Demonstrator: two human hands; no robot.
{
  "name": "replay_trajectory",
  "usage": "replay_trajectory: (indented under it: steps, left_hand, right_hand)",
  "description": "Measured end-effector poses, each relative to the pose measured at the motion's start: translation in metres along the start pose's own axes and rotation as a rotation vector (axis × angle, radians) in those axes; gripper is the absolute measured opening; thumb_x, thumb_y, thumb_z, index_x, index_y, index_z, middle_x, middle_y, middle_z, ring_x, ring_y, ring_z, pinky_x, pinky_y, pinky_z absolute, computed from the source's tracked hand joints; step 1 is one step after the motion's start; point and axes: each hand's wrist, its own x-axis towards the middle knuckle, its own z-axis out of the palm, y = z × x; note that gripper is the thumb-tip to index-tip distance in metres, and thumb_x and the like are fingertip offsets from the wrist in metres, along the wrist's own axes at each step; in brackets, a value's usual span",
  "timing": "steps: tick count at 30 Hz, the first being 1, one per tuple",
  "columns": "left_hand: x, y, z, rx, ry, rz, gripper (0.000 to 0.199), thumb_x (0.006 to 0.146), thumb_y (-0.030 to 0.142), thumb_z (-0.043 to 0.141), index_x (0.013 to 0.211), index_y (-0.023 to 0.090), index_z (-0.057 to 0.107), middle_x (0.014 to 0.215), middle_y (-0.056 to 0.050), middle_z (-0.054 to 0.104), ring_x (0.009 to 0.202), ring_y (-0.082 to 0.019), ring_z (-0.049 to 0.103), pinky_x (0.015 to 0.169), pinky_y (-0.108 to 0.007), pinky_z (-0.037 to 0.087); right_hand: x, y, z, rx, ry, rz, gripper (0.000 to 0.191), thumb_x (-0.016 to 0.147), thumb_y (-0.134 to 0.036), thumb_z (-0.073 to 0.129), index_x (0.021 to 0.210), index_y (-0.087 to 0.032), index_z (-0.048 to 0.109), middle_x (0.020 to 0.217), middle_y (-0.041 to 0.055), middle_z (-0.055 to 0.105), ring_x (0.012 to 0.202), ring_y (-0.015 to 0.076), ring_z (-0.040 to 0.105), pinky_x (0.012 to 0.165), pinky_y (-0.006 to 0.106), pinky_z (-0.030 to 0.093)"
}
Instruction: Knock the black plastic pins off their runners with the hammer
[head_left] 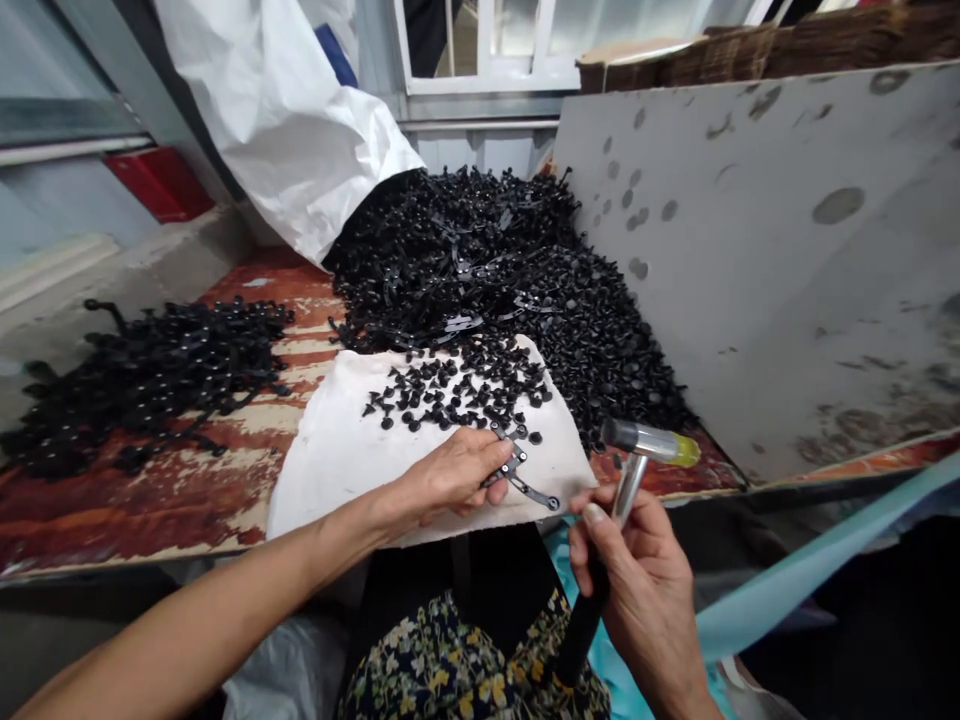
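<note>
Over the front of a white cloth (330, 460), my left hand (457, 470) pinches a small dark jointed linkage (531, 488) with round ends and shiny rivets. One arm of it points right, toward my other hand. My right hand (645, 570) is wrapped round a mallet (634, 470) with a metal shank, a black face and a yellow face; its head stands up above the fist. Whether those fingers also hold a small part I cannot tell. Several small black mushroom-shaped pieces (450, 390) lie scattered on the cloth just beyond my left hand.
A large heap of black parts (465, 250) spills from a white sack (285, 130) at the back. Another pile of black jointed parts (165, 370) lies left on the worn red-brown table (247, 490). A stained grey board (765, 240) walls off the right side.
</note>
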Motion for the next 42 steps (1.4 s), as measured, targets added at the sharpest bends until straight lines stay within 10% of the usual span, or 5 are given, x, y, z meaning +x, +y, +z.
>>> replay_trajectory:
  steps: [14, 33, 42]
  left_hand:
    - [0.023, 0.030, 0.010, -0.111, -0.034, -0.285, 0.042, 0.082, 0.057, 0.060, 0.073, 0.019, 0.045, 0.046, 0.008, 0.046, 0.030, 0.000, 0.020, 0.032, -0.015, 0.008]
    - [0.028, 0.034, 0.012, -0.104, -0.025, -0.323, 0.048, 0.074, 0.061, 0.068, 0.074, 0.016, 0.051, 0.045, 0.007, 0.045, 0.030, 0.000, 0.021, 0.031, -0.014, 0.010]
    - [0.030, 0.033, 0.015, 0.084, 0.052, -0.285, 0.037, 0.091, 0.037, 0.048, 0.059, 0.019, 0.045, 0.039, 0.006, 0.039, 0.028, -0.004, 0.022, 0.030, -0.018, 0.012]
  right_hand:
    - [-0.001, 0.017, -0.020, 0.036, 0.023, 0.161, 0.040, 0.070, -0.048, 0.080, 0.086, -0.022, 0.054, 0.060, -0.0069, 0.057, 0.036, 0.0041, 0.043, 0.028, 0.013, 0.037]
    - [-0.002, 0.020, -0.020, 0.061, -0.004, 0.204, 0.044, 0.071, -0.048, 0.079, 0.096, -0.024, 0.052, 0.063, -0.0071, 0.058, 0.036, 0.0050, 0.043, 0.028, 0.014, 0.036]
    - [0.005, 0.012, -0.040, -0.231, -0.158, 0.153, 0.045, 0.080, -0.058, 0.066, 0.108, -0.023, 0.060, 0.053, -0.0070, 0.052, 0.035, 0.0086, 0.044, 0.031, 0.019, 0.039]
